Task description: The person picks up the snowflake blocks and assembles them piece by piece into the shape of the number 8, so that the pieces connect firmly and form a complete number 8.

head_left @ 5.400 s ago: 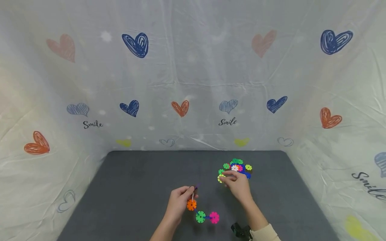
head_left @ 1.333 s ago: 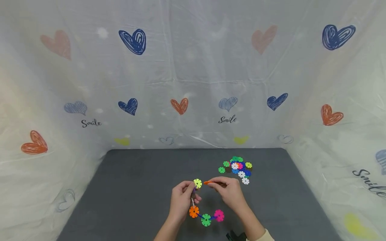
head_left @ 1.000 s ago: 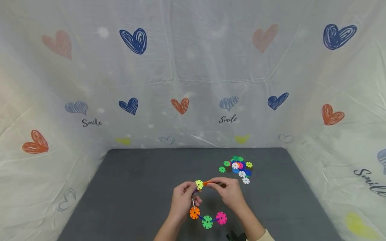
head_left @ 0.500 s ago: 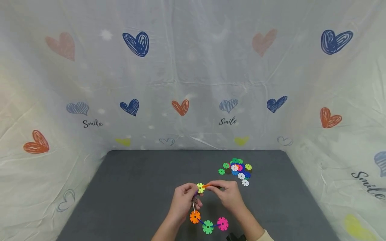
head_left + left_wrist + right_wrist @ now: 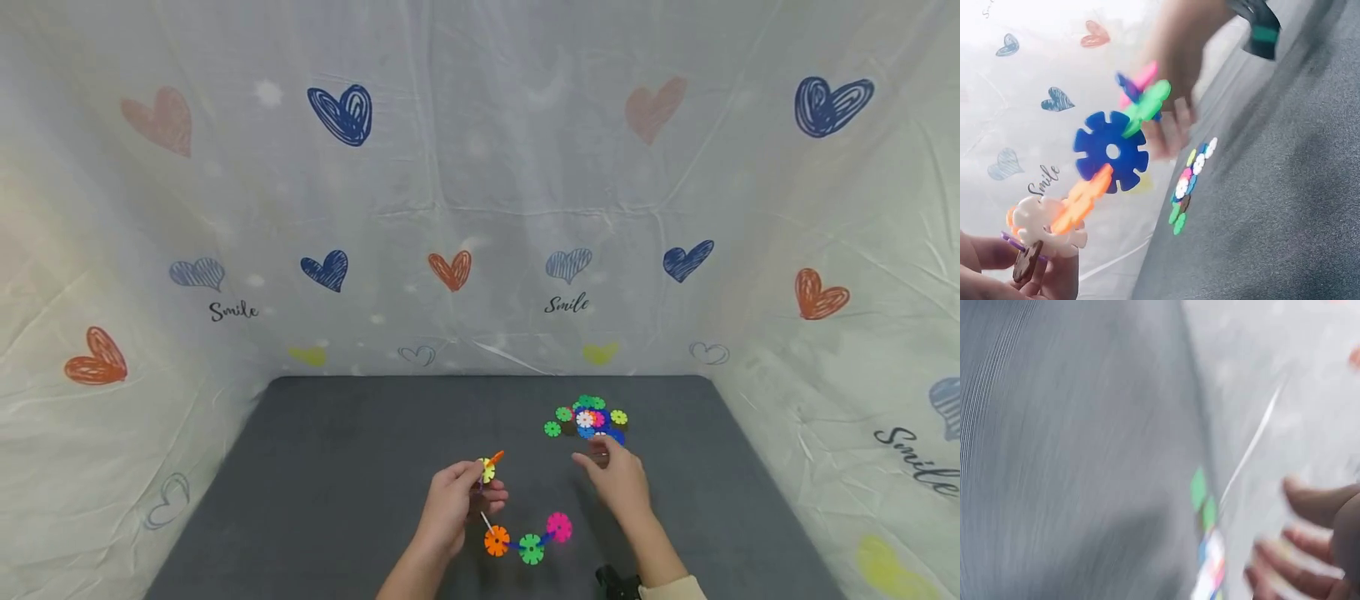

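In the head view my left hand [image 5: 450, 504] grips a chain of slotted snowflake building discs above the table. At its upper end are a yellow disc [image 5: 488, 472] and an edge-on orange disc [image 5: 495, 457]. Another orange disc [image 5: 497, 541], a green disc [image 5: 531, 549] and a pink disc [image 5: 558, 527] hang below. The left wrist view shows a blue disc [image 5: 1091, 147], a white disc [image 5: 1030, 217] and a brown disc [image 5: 1027, 262] in the same chain. My right hand [image 5: 621, 481] is at the pile's near side, thumb and fingers apart, nothing visible between them.
A pile of loose snowflake discs [image 5: 584, 419] lies toward the back right of the dark grey table [image 5: 360, 450]. Behind it hangs a white curtain [image 5: 495, 167] printed with hearts. A black object [image 5: 617, 582] sits by the right wrist.
The yellow disc left the pile and joined the chain. My right hand brought the orange disc onto it, let go, and moved right to the pile, now covering the nearest white discs.
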A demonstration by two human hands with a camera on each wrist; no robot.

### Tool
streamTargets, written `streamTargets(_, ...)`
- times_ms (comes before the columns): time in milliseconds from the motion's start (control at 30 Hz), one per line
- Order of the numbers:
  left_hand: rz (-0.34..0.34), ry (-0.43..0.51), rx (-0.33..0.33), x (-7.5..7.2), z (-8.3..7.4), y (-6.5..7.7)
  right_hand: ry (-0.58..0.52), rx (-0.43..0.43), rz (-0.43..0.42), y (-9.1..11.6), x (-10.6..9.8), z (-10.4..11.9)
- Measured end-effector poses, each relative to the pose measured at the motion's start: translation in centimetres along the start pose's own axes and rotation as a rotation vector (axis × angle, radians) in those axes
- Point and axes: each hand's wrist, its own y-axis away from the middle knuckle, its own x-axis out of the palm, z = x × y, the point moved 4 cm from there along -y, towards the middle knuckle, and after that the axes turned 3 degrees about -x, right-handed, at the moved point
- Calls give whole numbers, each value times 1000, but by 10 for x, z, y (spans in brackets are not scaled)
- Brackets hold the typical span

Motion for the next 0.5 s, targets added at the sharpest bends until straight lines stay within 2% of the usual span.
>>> streamTargets(100, -21, 28, -3, -4, 0, -2, 181, 131, -5, -2, -4, -33)
streamTargets(167, -25, 52, -5, -6, 1, -3, 221, 157, 12, -2, -3, -45)
streamTargets(400, -31, 100, -10, -7, 2, -6, 179, 156, 52, -3, 2, -50)
streamTargets(500, -42, 108, -8, -7, 0, -6, 163, 161, 40, -7, 2, -49)
